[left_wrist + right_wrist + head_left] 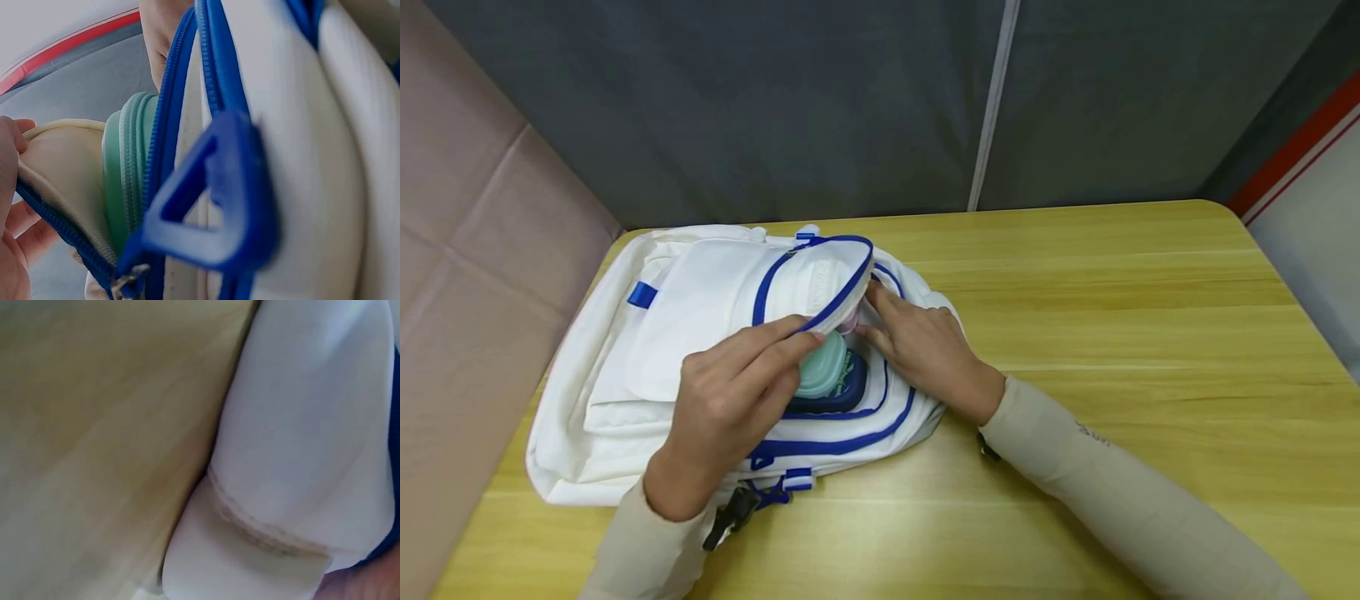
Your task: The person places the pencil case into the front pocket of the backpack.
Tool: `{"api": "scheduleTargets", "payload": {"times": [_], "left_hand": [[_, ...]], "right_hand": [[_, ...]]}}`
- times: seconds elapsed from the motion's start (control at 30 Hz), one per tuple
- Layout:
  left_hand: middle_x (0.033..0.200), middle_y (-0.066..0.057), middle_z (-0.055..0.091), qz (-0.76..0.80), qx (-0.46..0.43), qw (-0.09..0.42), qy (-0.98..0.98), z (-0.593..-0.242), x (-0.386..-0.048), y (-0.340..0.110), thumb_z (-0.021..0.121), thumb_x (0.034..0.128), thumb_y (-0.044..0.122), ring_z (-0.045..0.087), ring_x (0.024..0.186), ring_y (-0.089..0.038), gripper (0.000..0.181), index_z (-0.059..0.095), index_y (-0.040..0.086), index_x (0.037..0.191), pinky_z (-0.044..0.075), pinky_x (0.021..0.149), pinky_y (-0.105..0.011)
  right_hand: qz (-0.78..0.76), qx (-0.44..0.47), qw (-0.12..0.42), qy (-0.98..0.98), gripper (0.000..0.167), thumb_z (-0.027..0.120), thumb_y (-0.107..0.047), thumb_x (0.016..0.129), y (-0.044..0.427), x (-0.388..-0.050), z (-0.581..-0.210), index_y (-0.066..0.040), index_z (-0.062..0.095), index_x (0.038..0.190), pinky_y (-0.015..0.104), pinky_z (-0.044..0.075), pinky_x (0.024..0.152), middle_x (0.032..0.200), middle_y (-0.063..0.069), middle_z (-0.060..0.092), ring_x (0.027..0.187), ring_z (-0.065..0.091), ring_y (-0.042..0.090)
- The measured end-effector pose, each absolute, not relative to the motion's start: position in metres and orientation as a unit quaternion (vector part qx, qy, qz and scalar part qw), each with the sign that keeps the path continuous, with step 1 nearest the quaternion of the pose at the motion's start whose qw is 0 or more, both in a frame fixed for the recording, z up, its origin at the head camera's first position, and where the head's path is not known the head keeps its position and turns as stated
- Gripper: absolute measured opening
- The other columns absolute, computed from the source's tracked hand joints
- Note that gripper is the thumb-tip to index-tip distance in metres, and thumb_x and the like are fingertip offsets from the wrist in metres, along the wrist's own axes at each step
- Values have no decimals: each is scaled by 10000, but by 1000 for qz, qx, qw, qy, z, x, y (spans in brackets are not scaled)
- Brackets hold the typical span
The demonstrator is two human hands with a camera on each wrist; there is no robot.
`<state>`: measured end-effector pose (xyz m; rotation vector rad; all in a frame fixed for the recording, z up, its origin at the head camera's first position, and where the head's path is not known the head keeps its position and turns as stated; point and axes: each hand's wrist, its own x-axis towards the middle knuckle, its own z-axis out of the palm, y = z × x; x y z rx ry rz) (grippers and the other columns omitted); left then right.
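Observation:
A white backpack [692,275] with blue zips lies on the table, its front pocket unzipped. My left hand [730,400] pinches the edge of the pocket flap [842,287] and holds it raised; the left wrist view shows fingers [31,240] at that flap. Inside the pocket sits a mint green zipped case [823,367] over a dark blue case [850,387]. My right hand [925,350] reaches into the pocket, thumb beside a small pinkish thing [848,323] under the flap. The flap hides the right fingertips, so their grip cannot be seen.
The wooden table [1112,333] extends to the right of the backpack. A black buckle [730,517] hangs from a strap at the near side. A blue triangular ring [219,200] fills the front of the left wrist view. Grey curtain [737,108] stands behind the table.

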<state>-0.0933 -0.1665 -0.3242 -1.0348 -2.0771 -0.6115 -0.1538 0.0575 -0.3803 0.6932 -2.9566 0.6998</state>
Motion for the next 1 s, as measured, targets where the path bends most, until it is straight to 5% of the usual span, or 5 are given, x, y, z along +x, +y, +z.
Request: {"api": "scheduleTargets", "payload": {"times": [0.33, 0.47, 0.63, 0.87, 1.0], "left_hand": [[1091, -103, 798, -231, -410, 353, -809, -324, -93, -165, 510, 1066, 151, 784, 903, -261, 310, 804, 61, 1098, 638, 762, -422], [1085, -85, 800, -224, -411, 349, -812, -322, -92, -164, 510, 1068, 172, 782, 902, -237, 313, 801, 68, 1115, 640, 765, -410], [1110, -61, 803, -215, -414, 354, -811, -320, -92, -161, 532, 1049, 160, 776, 930, -228, 302, 784, 75, 1191, 637, 789, -400], [1282, -66, 761, -187, -389, 314, -846, -324, -90, -162, 506, 1071, 348, 703, 1187, -328, 427, 715, 93, 1341, 585, 996, -506], [1425, -62, 686, -158, -375, 260, -876, -330, -90, -161, 403, 1096, 476, 561, 1389, -409, 527, 646, 161, 1442, 450, 1098, -686]], "right_hand": [[284, 230, 31, -930, 516, 519, -336, 1103, 67, -152, -378, -104, 437, 1557, 514, 610, 942, 1572, 109, 546, 1248, 690, 296], [302, 228, 30, -925, 500, 524, -309, 1102, 75, -150, -375, -64, 490, 1537, 540, 507, 1118, 1613, 150, 486, 1421, 557, 335], [295, 205, 34, -933, 486, 545, -299, 1092, 91, -146, -371, -45, 536, 1507, 593, 416, 1191, 1643, 181, 431, 1471, 490, 398], [289, 167, 45, -941, 465, 537, -272, 1090, 120, -144, -370, -30, 545, 1487, 617, 385, 1201, 1646, 179, 430, 1486, 464, 409], [291, 158, 50, -942, 452, 540, -248, 1090, 133, -141, -371, -12, 547, 1476, 619, 379, 1202, 1644, 184, 430, 1488, 456, 415]]}}
